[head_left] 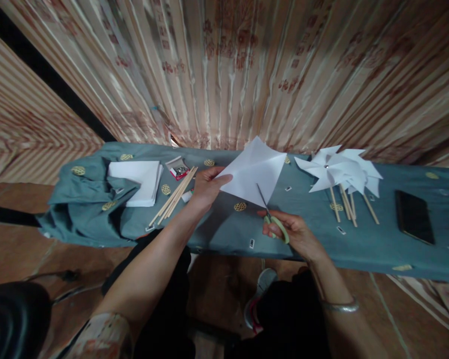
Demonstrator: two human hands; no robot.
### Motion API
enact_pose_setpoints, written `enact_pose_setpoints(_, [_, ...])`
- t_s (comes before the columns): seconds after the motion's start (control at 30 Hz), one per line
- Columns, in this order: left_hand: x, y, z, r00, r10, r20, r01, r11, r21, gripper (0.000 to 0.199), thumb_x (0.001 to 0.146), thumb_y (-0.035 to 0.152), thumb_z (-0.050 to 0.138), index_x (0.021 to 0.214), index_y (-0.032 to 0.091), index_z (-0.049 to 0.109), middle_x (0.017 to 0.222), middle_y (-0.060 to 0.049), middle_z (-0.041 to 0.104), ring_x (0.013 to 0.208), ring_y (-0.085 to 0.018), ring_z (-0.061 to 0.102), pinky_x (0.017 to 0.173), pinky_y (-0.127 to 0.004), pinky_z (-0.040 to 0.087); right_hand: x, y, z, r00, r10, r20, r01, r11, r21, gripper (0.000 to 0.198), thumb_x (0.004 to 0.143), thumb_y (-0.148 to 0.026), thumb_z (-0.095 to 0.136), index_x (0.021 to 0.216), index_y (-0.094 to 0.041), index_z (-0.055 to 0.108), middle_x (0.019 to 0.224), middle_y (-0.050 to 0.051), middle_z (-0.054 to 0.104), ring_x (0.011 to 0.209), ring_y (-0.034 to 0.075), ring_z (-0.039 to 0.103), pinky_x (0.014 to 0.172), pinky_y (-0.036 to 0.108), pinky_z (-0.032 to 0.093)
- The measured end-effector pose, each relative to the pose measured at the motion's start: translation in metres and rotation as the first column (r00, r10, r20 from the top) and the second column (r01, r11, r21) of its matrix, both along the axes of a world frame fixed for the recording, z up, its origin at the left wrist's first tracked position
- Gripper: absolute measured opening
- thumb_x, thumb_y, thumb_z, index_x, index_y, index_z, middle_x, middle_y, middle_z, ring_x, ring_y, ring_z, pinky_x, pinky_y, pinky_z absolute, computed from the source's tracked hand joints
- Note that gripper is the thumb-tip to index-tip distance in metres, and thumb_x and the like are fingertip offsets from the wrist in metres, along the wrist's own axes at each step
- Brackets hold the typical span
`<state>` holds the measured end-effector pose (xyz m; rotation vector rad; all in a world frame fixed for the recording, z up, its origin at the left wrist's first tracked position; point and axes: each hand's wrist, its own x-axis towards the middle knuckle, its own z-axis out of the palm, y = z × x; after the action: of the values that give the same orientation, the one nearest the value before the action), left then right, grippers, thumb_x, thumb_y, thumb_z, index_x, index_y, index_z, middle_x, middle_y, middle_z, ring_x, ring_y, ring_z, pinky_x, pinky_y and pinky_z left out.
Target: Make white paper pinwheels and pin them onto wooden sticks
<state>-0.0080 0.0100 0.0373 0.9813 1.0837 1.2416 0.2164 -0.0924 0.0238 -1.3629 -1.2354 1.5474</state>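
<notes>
My left hand [208, 187] pinches the left corner of a white square sheet of paper [252, 167], thumb on top. The sheet is held up above the cloth, turned so its corners point like a diamond, with faint creases across it. My right hand [290, 232] has its fingers in the green handles of a pair of scissors [275, 224]. The scissors' dark blades lie at the sheet's near corner, pointing up and to the left, with one blade showing over the paper. Whether the other blade is under the sheet I cannot tell.
A green cloth [224, 229] covers the narrow table. Left lie a stack of white paper [145, 182], wooden sticks [174, 197] and a small open box of pins [178, 169]. Right are several white paper pinwheels [338, 169] on sticks and a black phone [414, 216]. A curtain [239, 75] hangs behind.
</notes>
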Motion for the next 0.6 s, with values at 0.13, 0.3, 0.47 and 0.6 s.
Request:
enact_pose_setpoints(0.13, [0.0022, -0.0012, -0.0024, 0.999, -0.033, 0.027, 0.033, 0.999, -0.003, 0.025, 0.055, 0.028, 0.082, 0.076, 0.016, 0.075, 0.067, 0.000, 0.069, 0.059, -0.014, 0.058, 0.058, -0.027, 0.045, 0.0002, 0.0001, 0.0004, 1.000, 0.011, -0.007, -0.011, 1.000, 0.005, 0.063, 0.060, -0.067, 0.084, 0.101, -0.019, 0.078, 0.072, 0.002, 0.064, 0.065, 0.012, 0.056, 0.065, 0.029, 0.055])
enact_pose_setpoints(0.3, [0.0034, -0.0019, -0.0016, 0.999, -0.029, 0.034, 0.029, 1.000, 0.000, 0.022, 0.054, 0.029, 0.083, 0.071, 0.017, 0.075, 0.064, 0.000, 0.069, 0.056, -0.013, 0.056, 0.054, -0.026, 0.043, -0.0002, 0.0003, -0.0002, 1.000, -0.007, -0.004, 0.007, 1.000, 0.005, 0.061, 0.060, -0.066, 0.084, 0.098, -0.019, 0.079, 0.071, 0.001, 0.063, 0.065, 0.012, 0.055, 0.063, 0.028, 0.053])
enact_pose_setpoints(0.47, [0.0029, -0.0018, -0.0009, 0.999, -0.026, 0.044, 0.026, 1.000, 0.003, 0.023, 0.054, 0.027, 0.083, 0.073, 0.016, 0.075, 0.063, 0.000, 0.068, 0.055, -0.012, 0.055, 0.055, -0.025, 0.043, -0.0010, 0.0010, -0.0020, 0.999, -0.043, -0.020, 0.043, 0.999, -0.021, 0.063, 0.056, -0.064, 0.088, 0.097, -0.018, 0.078, 0.066, 0.000, 0.061, 0.061, 0.011, 0.053, 0.056, 0.025, 0.048])
enact_pose_setpoints(0.6, [0.0030, -0.0021, -0.0016, 0.999, -0.028, 0.030, 0.029, 1.000, -0.004, 0.023, 0.055, 0.027, 0.082, 0.073, 0.017, 0.076, 0.064, 0.000, 0.069, 0.057, -0.013, 0.056, 0.055, -0.026, 0.043, -0.0019, 0.0010, -0.0015, 0.999, -0.042, -0.015, 0.042, 0.999, -0.003, 0.063, 0.055, -0.066, 0.086, 0.094, -0.018, 0.078, 0.067, 0.001, 0.063, 0.060, 0.012, 0.055, 0.055, 0.027, 0.048])
